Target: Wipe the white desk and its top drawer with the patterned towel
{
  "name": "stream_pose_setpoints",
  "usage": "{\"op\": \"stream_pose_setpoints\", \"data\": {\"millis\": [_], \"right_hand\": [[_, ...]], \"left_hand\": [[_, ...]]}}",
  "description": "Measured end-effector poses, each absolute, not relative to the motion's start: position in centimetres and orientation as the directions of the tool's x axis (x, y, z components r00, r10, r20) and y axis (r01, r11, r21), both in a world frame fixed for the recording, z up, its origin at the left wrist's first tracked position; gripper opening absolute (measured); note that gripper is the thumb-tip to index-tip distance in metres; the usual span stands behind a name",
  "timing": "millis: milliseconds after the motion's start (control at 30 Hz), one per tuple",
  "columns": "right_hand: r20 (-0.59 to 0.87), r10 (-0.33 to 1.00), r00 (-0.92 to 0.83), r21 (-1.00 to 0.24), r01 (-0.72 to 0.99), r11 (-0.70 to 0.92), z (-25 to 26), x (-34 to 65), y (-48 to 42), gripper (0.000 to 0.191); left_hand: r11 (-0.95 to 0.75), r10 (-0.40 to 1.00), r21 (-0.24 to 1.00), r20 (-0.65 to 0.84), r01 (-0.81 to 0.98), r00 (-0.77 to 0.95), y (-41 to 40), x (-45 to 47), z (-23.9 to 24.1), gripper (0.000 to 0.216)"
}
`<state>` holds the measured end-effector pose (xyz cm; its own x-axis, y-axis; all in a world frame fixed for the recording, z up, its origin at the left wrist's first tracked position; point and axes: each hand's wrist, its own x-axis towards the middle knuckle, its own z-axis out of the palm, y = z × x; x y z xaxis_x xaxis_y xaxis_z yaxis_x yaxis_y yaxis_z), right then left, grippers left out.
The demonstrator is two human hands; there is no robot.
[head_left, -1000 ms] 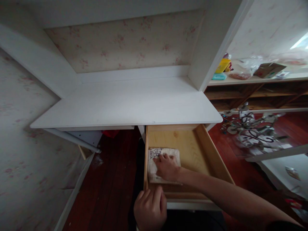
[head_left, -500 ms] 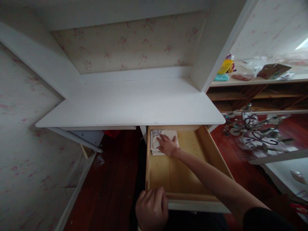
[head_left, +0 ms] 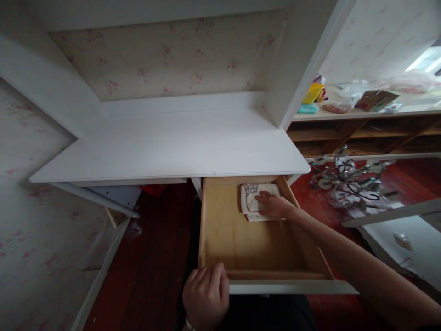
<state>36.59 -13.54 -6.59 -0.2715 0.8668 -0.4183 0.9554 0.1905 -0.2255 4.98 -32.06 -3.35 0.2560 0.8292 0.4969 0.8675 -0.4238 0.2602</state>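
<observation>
A folded cream cloth (head_left: 253, 202) with a dark scroll pattern lies in the back right part of the pulled-out wooden drawer (head_left: 237, 239). My right hand (head_left: 272, 204) rests on top of this cloth, its fingers laid over it and slightly spread, pressing it to the drawer bottom. At the drawer's front left corner, my left hand (head_left: 206, 292) is closed over the edge, with its fingertips hidden from view.
Above the drawer spreads a white desk top (head_left: 179, 147) under a white hutch. On the right, a chandelier (head_left: 351, 177) lies on the red wood floor near a low shelf (head_left: 344, 117) bearing a cardboard box (head_left: 375, 99) and plastic bags. A white panel (head_left: 403, 239) stands at lower right.
My right hand has slid the cloth across the drawer bottom from the left side to the right. My left hand stays at the drawer's front corner. The view has shifted slightly.
</observation>
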Motion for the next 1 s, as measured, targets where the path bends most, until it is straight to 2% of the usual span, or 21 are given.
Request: {"op": "stream_pose_setpoints", "data": {"millis": [167,367,500,633,767,1000], "right_hand": [[-0.407,0.827,-0.388,-0.300,0.912,0.280,-6.7,36.2,-18.1,0.073],[-0.525,0.726,-0.445,-0.427,0.875,0.228,-6.0,36.2,-23.6,0.085],[-0.490,0.729,-0.478,-0.465,0.851,0.245,-5.5,35.2,-23.9,0.075],[-0.446,0.746,-0.495,-0.443,0.846,0.296,-5.5,31.4,-23.2,0.069],[-0.365,0.726,-0.582,-0.416,0.800,0.432,-5.3,25.2,-23.1,0.069],[-0.286,0.792,-0.539,-0.219,0.842,0.494,-6.4,18.8,-22.1,0.071]], "left_hand": [[-0.422,0.830,0.248,0.494,0.872,0.261,-32.0,5.0,-3.2,0.018],[-0.434,0.816,0.245,0.515,0.867,0.263,-31.9,5.0,-2.9,0.018],[-0.437,0.815,0.248,0.515,0.864,0.264,-31.9,5.0,-3.1,0.017],[-0.432,0.816,0.256,0.519,0.865,0.254,-32.0,5.1,-3.1,0.016],[-0.416,0.821,0.261,0.519,0.871,0.236,-31.9,5.2,-3.0,0.016],[-0.412,0.824,0.277,0.520,0.868,0.225,-32.0,5.2,-3.2,0.016]]}}
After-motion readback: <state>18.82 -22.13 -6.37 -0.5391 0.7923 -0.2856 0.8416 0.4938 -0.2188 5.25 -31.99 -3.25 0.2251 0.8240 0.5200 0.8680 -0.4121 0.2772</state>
